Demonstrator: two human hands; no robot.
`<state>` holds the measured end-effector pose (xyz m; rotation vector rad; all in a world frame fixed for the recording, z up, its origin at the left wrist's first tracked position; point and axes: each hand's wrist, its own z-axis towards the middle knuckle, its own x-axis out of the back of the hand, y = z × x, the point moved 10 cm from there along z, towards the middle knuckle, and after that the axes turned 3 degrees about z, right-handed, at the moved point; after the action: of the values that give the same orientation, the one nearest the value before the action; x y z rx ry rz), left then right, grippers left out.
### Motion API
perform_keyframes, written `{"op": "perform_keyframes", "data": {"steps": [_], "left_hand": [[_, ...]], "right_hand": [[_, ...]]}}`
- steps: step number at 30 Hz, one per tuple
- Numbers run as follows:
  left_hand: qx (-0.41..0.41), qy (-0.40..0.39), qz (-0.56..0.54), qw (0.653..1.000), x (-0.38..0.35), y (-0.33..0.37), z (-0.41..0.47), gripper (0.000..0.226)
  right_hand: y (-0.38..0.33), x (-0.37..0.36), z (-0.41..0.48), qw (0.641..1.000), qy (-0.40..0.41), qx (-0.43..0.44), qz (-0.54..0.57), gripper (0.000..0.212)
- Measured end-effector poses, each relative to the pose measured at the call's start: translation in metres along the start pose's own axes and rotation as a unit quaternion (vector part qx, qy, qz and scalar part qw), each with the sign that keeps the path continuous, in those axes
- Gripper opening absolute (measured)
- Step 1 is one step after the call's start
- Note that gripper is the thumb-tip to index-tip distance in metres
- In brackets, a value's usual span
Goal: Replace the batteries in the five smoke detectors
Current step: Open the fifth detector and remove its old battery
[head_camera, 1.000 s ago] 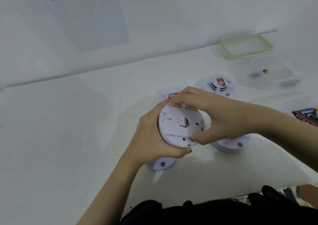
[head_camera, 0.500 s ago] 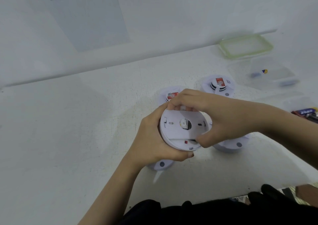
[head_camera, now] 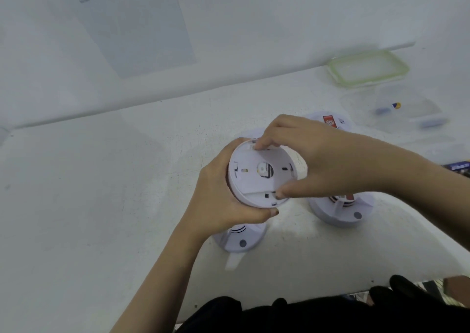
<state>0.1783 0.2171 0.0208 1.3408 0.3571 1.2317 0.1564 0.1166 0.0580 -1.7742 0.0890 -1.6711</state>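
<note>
Smoke detector (head_camera: 254, 181) gripped by left hand (head_camera: 218, 195), right hand (head_camera: 330, 159); red label (head_camera: 328, 120) unreadable

white smoke detector (head_camera: 254, 180): round, raised, tilted, back plate toward camera | near-left detector (head_camera: 240, 239): front up on table (head_camera: 101, 205) | near-right detector (head_camera: 340, 212): likewise | far detector (head_camera: 330, 121): red label on top

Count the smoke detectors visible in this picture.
5. The held detector, gripped by left hand and right hand; on the table, near-left detector; near-right detector; far-right detector; far-left detector, mostly hidden.
</note>
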Motion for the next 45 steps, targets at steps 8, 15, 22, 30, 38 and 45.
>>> {"op": "perform_keyframes", "data": {"steps": [8, 15, 22, 30, 38, 45], "left_hand": [[0.018, 0.05, 0.063, 0.997, 0.028, -0.015, -0.012, 0.082], [0.033, 0.115, 0.073, 0.99, 0.066, -0.036, -0.022, 0.078], [0.071, 0.137, 0.097, 0.983, 0.09, -0.052, -0.033, 0.092], [0.079, 0.178, 0.124, 0.973, 0.102, -0.062, -0.043, 0.077], [0.105, 0.281, 0.174, 0.938, 0.138, -0.079, -0.066, 0.08], [0.081, 0.311, 0.138, 0.937, 0.132, -0.062, -0.06, 0.081]], "right_hand": [[-0.016, -0.022, 0.039, 0.998, -0.02, 0.043, -0.05, 0.057], [-0.043, -0.04, 0.076, 0.987, -0.009, 0.124, -0.106, 0.062], [-0.056, -0.057, 0.099, 0.98, -0.01, 0.174, -0.093, 0.053], [-0.046, -0.064, 0.114, 0.986, 0.007, 0.159, -0.051, 0.061], [-0.007, -0.088, 0.115, 0.986, -0.048, 0.082, -0.137, 0.069], [-0.002, -0.097, 0.11, 0.989, -0.066, 0.076, -0.108, 0.057]]}}
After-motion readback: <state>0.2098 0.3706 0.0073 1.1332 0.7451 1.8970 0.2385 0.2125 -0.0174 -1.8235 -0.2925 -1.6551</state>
